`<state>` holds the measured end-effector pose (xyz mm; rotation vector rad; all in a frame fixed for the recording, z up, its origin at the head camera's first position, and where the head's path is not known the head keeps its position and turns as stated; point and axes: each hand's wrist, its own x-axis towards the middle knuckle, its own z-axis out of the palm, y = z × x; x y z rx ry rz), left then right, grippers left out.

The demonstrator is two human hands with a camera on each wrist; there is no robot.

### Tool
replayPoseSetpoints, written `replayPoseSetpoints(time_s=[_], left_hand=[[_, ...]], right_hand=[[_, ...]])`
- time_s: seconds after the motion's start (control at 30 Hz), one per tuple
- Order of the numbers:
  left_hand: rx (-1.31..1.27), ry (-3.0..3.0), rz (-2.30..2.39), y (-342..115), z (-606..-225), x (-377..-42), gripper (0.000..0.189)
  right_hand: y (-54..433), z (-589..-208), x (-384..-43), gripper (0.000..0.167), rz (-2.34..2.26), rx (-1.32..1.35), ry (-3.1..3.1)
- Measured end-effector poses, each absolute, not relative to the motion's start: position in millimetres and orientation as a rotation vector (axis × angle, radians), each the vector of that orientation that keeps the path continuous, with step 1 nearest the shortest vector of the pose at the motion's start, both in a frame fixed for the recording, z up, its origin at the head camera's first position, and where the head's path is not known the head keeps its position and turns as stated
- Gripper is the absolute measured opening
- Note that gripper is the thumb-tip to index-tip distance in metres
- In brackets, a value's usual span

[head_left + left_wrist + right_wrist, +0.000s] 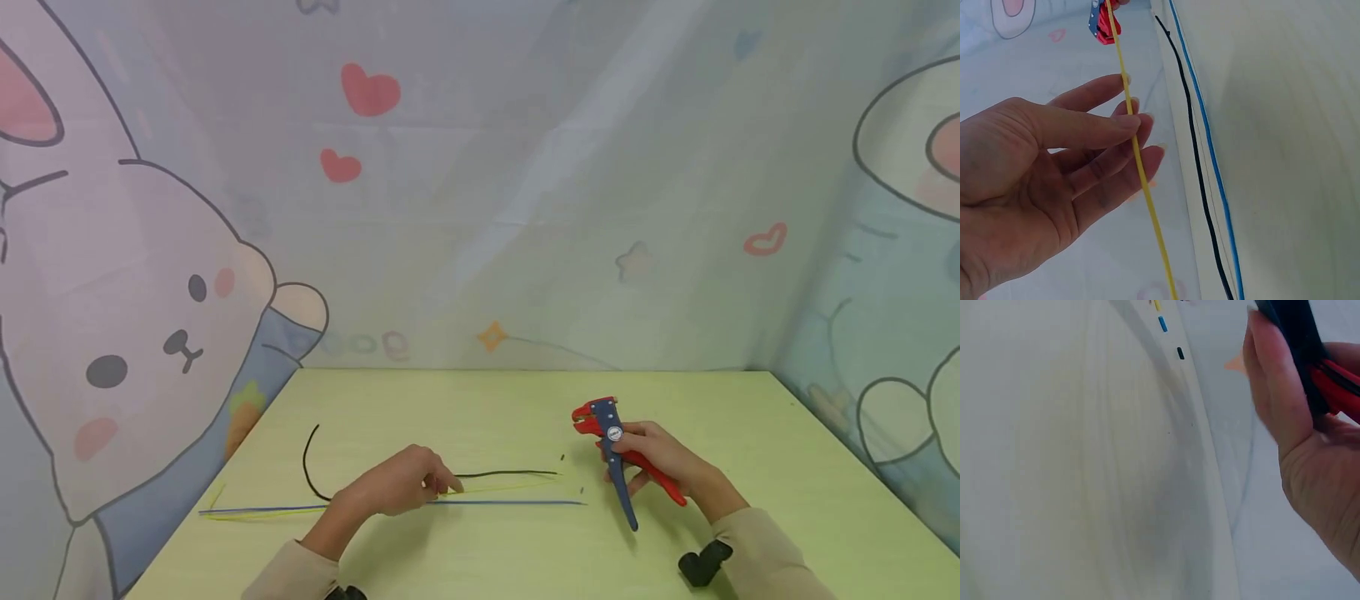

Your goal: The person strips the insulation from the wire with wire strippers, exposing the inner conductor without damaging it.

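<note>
My left hand (397, 483) pinches a thin yellow wire (1147, 187) between thumb and fingers, lifted off the table in the left wrist view. Beneath it on the table lie a straight blue wire (517, 502) and a black wire (510, 473), whose left part curves upward. My right hand (663, 458) grips a wire stripper (619, 492) with blue and red handles, held above the table with its red head up and angled left. In the right wrist view only the handles (1300, 350) show; the tool's head is cut off.
Short cut bits lie on the table: a black bit (1180, 353), a blue bit (1162, 324) and a yellow bit (1157, 305). The pale yellow table (480, 558) ends at a printed cloth backdrop (525, 208) behind it.
</note>
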<state>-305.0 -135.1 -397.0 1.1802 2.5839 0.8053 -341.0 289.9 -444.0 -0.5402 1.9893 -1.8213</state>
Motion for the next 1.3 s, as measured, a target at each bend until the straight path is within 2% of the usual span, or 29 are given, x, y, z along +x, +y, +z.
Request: replayPoseSetpoints(time_s=[0.13, 0.33, 0.67, 0.9, 1.3], left_hand=[[1.161, 2.542, 0.792, -132.6, -400.6, -303.8, 0.039], [1.149, 2.520, 0.766, -129.5, -405.0, -301.1, 0.039], [1.240, 2.563, 0.617, -126.2, -414.2, -300.5, 0.040], [1.234, 2.594, 0.577, -124.8, -421.3, -302.4, 0.046], [1.218, 2.598, 0.596, -123.9, -422.4, -302.7, 0.047]], right_hand=[[289.2, -447.0, -342.2, 0.053, -1.820, -0.434, 2.044], [289.0, -448.4, -342.5, 0.044, -1.818, -0.281, 2.085], [285.4, -446.2, -339.9, 0.071, -1.729, -0.172, 2.125], [282.4, -444.5, -336.5, 0.055, -1.551, -0.058, 2.330], [281.0, -440.9, -332.2, 0.042, -1.238, -0.007, 2.655]])
